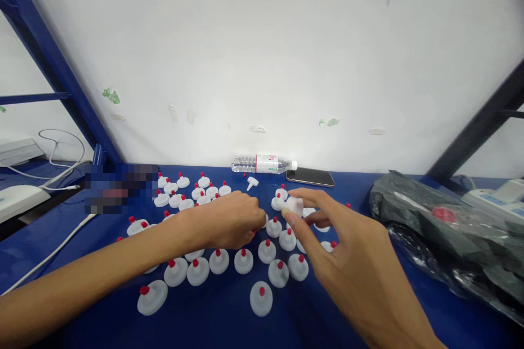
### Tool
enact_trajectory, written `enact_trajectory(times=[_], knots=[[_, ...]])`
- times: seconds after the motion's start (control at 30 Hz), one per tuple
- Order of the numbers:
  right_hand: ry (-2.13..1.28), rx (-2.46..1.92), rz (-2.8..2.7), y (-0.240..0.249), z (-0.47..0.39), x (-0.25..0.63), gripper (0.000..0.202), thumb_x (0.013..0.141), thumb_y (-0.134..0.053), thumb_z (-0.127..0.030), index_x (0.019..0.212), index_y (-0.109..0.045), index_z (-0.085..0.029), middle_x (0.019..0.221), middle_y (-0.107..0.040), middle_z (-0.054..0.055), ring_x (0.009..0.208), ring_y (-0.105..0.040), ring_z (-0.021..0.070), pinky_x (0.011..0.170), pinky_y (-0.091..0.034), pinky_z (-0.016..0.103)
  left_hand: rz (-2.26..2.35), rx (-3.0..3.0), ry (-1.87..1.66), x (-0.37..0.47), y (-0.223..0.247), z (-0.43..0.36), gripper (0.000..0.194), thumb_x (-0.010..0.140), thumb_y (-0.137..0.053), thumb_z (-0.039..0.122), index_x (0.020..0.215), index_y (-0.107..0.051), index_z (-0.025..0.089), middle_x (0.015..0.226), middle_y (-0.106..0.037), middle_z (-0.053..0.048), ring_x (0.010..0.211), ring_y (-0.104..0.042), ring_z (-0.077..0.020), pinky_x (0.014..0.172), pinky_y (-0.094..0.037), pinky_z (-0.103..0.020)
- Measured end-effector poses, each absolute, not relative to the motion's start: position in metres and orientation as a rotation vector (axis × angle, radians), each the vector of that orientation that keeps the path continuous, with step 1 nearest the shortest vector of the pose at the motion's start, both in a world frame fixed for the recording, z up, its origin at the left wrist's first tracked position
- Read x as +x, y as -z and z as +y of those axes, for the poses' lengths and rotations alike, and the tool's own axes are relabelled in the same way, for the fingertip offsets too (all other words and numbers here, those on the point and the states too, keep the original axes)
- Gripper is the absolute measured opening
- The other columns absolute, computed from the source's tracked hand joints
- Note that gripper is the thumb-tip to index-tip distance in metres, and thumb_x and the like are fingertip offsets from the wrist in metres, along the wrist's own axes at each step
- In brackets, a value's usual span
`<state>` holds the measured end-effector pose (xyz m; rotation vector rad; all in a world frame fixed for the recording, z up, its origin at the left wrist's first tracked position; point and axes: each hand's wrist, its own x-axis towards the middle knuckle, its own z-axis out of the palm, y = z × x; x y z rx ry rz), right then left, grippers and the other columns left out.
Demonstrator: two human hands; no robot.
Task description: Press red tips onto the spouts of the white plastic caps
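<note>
White bottle caps (261, 300) with red tips, round-based and nozzle-like, stand in large numbers across the blue table. My right hand (347, 245) pinches one white cap (295, 207) between thumb and fingers, tilted just above the others; no red tip shows on it. Among the caps to its left is my left hand (237, 221), its fingers curled closed. What those fingers hold, if anything, is hidden behind the hand. A loose white nozzle piece (252, 182) lies on its side beyond my left hand, with a tiny red tip (244, 175) near it.
Along the wall lie a clear water bottle (266, 164) and a dark phone (310, 176). A dark plastic bag (446, 229) takes up the right side. At left, a white cable (53, 259) runs over the blue table (204, 322), beside a blurred-out patch (118, 191).
</note>
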<state>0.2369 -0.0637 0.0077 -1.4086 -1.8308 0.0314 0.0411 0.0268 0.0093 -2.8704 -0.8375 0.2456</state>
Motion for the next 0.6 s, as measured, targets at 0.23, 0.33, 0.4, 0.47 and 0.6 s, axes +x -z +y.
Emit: enact_trajectory(times=[0.23,0.33,0.4,0.47,0.6], knots=[[-0.033,-1.416,-1.811,-0.007,-0.062,0.238,0.019,0.097,-0.062,-0.039,0.113,-0.068,-0.030,0.092,-0.077,-0.003,0.075,-0.074,0.0186,0.057,-0.046,0.027,-1.072,-2.932,-0.037,0.039,-0.028,0.029,0.015,0.082,-0.068,0.022,0.095,-0.075,0.023,0.065,-0.065,-0.002,0.058,-0.063,-0.0198,0.050,-0.033,-0.030],[-0.026,-1.442,-1.813,-0.006,-0.061,0.239,0.018,0.097,-0.061,-0.040,0.111,-0.068,-0.031,0.091,-0.077,-0.004,0.076,-0.074,0.0193,0.056,-0.045,0.027,-1.186,-3.137,0.131,0.039,-0.039,0.031,0.012,0.084,-0.068,0.024,0.093,-0.075,0.022,0.060,-0.065,0.003,0.055,-0.060,-0.0131,0.056,-0.040,-0.027],[-0.028,-1.461,-1.809,-0.005,-0.061,0.239,0.019,0.097,-0.061,-0.042,0.111,-0.068,-0.032,0.085,-0.076,-0.005,0.071,-0.073,0.0189,0.054,-0.044,0.027,-1.243,-3.280,0.261,0.039,-0.042,0.033,0.011,0.086,-0.068,0.026,0.093,-0.074,0.020,0.058,-0.065,0.005,0.053,-0.059,-0.0110,0.056,-0.042,-0.024],[-0.031,-1.471,-1.805,-0.005,-0.060,0.239,0.020,0.097,-0.061,-0.042,0.112,-0.068,-0.032,0.082,-0.075,-0.005,0.069,-0.072,0.0186,0.054,-0.044,0.027,-1.292,-3.408,0.385,0.038,-0.042,0.034,0.013,0.086,-0.069,0.029,0.095,-0.073,0.020,0.061,-0.069,0.004,0.053,-0.059,-0.0099,0.052,-0.042,-0.022],[-0.032,-1.469,-1.816,-0.005,-0.060,0.239,0.020,0.098,-0.059,-0.041,0.114,-0.068,-0.032,0.087,-0.076,-0.004,0.075,-0.074,0.0206,0.057,-0.046,0.028,-1.409,-3.673,0.544,0.037,-0.041,0.035,0.020,0.089,-0.070,0.036,0.097,-0.072,0.018,0.072,-0.073,0.001,0.047,-0.058,-0.0080,0.046,-0.041,-0.020]])
